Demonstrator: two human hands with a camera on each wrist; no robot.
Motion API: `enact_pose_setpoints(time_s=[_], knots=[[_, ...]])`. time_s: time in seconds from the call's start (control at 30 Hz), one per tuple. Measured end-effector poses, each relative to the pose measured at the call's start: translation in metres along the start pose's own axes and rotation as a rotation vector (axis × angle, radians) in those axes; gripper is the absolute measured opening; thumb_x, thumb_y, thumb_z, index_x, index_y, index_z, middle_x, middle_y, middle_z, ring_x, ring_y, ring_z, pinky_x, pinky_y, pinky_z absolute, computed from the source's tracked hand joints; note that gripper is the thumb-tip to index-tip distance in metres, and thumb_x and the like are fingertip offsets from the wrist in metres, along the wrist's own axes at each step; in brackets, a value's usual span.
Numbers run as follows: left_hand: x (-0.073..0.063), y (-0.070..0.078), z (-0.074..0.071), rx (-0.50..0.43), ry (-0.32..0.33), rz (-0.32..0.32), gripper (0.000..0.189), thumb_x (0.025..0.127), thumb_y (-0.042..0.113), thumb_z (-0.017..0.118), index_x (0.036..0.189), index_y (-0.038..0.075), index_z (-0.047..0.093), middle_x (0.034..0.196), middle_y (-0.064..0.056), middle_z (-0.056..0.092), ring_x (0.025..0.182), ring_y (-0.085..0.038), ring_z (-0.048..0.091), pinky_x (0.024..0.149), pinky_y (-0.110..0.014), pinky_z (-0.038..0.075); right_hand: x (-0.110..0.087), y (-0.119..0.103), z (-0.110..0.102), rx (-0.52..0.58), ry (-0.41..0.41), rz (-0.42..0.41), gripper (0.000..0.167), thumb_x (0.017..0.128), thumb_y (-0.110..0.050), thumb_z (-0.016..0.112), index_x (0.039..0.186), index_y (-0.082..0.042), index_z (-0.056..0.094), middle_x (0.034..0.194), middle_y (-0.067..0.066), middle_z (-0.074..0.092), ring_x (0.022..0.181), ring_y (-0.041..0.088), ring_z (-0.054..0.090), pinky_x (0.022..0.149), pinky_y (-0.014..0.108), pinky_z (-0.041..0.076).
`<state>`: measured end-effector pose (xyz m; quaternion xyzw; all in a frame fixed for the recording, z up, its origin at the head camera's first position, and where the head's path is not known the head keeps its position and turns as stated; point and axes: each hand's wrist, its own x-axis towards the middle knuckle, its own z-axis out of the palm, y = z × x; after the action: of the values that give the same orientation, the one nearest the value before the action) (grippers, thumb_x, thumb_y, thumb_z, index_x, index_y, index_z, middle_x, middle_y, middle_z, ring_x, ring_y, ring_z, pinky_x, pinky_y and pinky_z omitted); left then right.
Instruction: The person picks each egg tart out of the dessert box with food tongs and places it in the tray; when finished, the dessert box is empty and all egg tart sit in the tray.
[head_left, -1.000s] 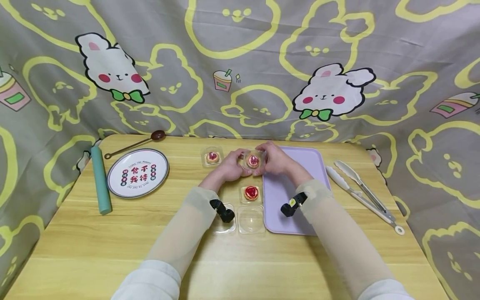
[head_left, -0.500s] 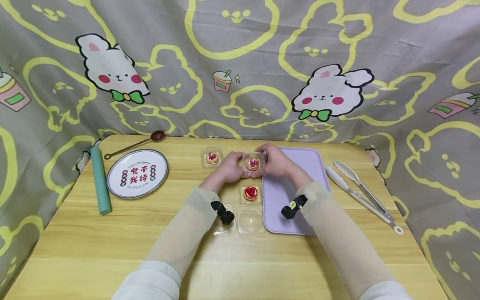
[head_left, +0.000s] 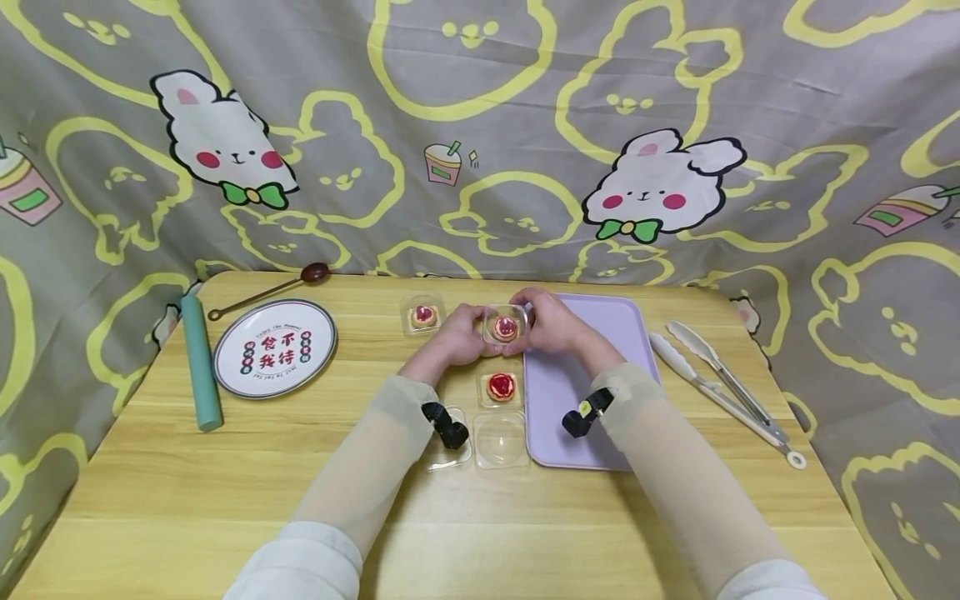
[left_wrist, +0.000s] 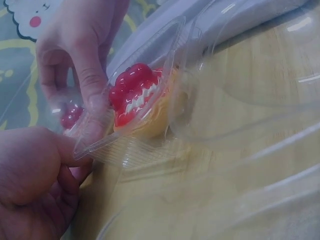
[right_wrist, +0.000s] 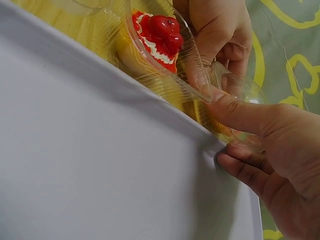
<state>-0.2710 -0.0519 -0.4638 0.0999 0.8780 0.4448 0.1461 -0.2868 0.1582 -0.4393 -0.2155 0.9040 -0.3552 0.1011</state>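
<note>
Between my two hands is a clear plastic dessert box (head_left: 506, 325) with a red-topped tart inside. My left hand (head_left: 460, 335) pinches its left side and my right hand (head_left: 552, 322) grips its right side, beside the purple tray (head_left: 581, 383). In both wrist views, this box is partly hidden behind the fingers. Nearer to me stands an open clear box with another tart (left_wrist: 142, 102), its red berries and white cream showing. The right wrist view also shows that tart (right_wrist: 155, 42) close to the tray's edge.
Another boxed tart (head_left: 423, 315) sits back left. Clear plastic lids (head_left: 502, 439) lie in front. Farther left are a plate (head_left: 276, 347), a green roller (head_left: 202, 367) and a brown-headed long spoon (head_left: 315, 272). Tongs (head_left: 731, 392) lie right of the tray. A patterned curtain borders the table.
Both hands have brought the held tart box slightly toward me, and its front now sits a little lower in view. The other things have stayed in place.
</note>
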Motion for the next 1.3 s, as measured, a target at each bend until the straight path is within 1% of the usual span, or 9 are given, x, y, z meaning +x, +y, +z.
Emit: enact_pose_setpoints(time_s=[0.03,0.17,0.27,0.33,0.57,0.73,1.03,1.17,1.3], knots=[[0.0,0.0,0.0,0.0,-0.005,0.001,0.071,0.083,0.014,0.092,0.146,0.004,0.06,0.143,-0.018,0.058,0.134,-0.032,0.054,0.12,-0.044,0.038,-0.001,0.0,0.0,0.001,0.0,0.001,0.09,0.064,-0.022,0.105,0.137,0.004,0.059,0.115,0.013,0.067,0.081,0.022,0.064,0.071,0.036,0.055],[-0.003,0.003,-0.004,0.008,-0.031,0.0,0.071,0.085,0.015,0.09,0.147,0.003,0.059,0.145,-0.02,0.055,0.134,-0.034,0.054,0.12,-0.045,0.038,-0.004,-0.002,-0.001,0.016,-0.014,0.013,0.092,0.067,-0.023,0.104,0.142,0.004,0.057,0.098,0.013,0.071,0.07,0.02,0.063,0.063,0.034,0.053],[-0.004,0.004,-0.006,0.021,-0.042,0.0,0.071,0.086,0.016,0.09,0.148,0.002,0.057,0.144,-0.022,0.054,0.133,-0.035,0.054,0.12,-0.045,0.038,-0.006,-0.004,-0.003,0.028,-0.022,0.024,0.094,0.069,-0.023,0.103,0.144,0.006,0.055,0.081,0.011,0.069,0.068,0.019,0.063,0.064,0.034,0.053],[-0.004,0.005,-0.007,0.032,-0.045,0.002,0.07,0.087,0.017,0.09,0.147,0.002,0.058,0.143,-0.022,0.054,0.131,-0.034,0.054,0.12,-0.045,0.038,-0.007,-0.004,-0.003,0.034,-0.023,0.026,0.093,0.069,-0.021,0.102,0.143,0.007,0.054,0.08,0.009,0.069,0.07,0.019,0.063,0.065,0.033,0.053],[-0.003,0.005,-0.007,0.034,-0.06,0.004,0.063,0.086,0.019,0.091,0.139,0.002,0.062,0.133,-0.02,0.056,0.12,-0.033,0.058,0.116,-0.044,0.043,-0.01,-0.002,-0.003,0.039,0.003,0.005,0.082,0.067,-0.015,0.102,0.133,-0.001,0.055,0.09,0.011,0.065,0.076,0.021,0.062,0.068,0.036,0.054],[-0.004,0.007,-0.007,0.029,-0.055,0.008,0.069,0.084,0.019,0.092,0.142,-0.001,0.06,0.135,-0.021,0.056,0.125,-0.034,0.056,0.119,-0.045,0.04,-0.012,0.0,-0.002,0.059,0.028,0.007,0.083,0.067,-0.014,0.101,0.135,-0.003,0.056,0.101,0.011,0.065,0.082,0.023,0.064,0.072,0.037,0.056],[-0.007,0.011,-0.007,0.053,-0.033,0.018,0.064,0.085,0.014,0.091,0.137,-0.004,0.058,0.12,-0.016,0.06,0.114,-0.032,0.058,0.11,-0.042,0.047,-0.016,0.004,-0.001,0.057,0.069,-0.001,0.074,0.07,-0.016,0.097,0.132,-0.004,0.058,0.099,0.013,0.069,0.084,0.024,0.066,0.069,0.037,0.058],[-0.008,0.011,-0.007,0.065,-0.03,0.009,0.066,0.085,0.015,0.09,0.138,-0.005,0.056,0.121,-0.015,0.058,0.114,-0.031,0.057,0.108,-0.041,0.048,-0.018,0.003,-0.002,0.039,0.072,-0.01,0.075,0.071,-0.017,0.096,0.134,-0.002,0.058,0.111,0.014,0.068,0.094,0.027,0.067,0.076,0.039,0.058],[-0.008,0.009,-0.008,0.064,-0.022,-0.004,0.079,0.086,0.017,0.09,0.15,-0.005,0.048,0.13,-0.015,0.06,0.123,-0.032,0.057,0.113,-0.042,0.045,-0.02,0.003,-0.004,0.02,0.073,-0.019,0.078,0.072,-0.018,0.095,0.138,-0.001,0.057,0.126,0.015,0.066,0.108,0.031,0.065,0.09,0.044,0.057]])
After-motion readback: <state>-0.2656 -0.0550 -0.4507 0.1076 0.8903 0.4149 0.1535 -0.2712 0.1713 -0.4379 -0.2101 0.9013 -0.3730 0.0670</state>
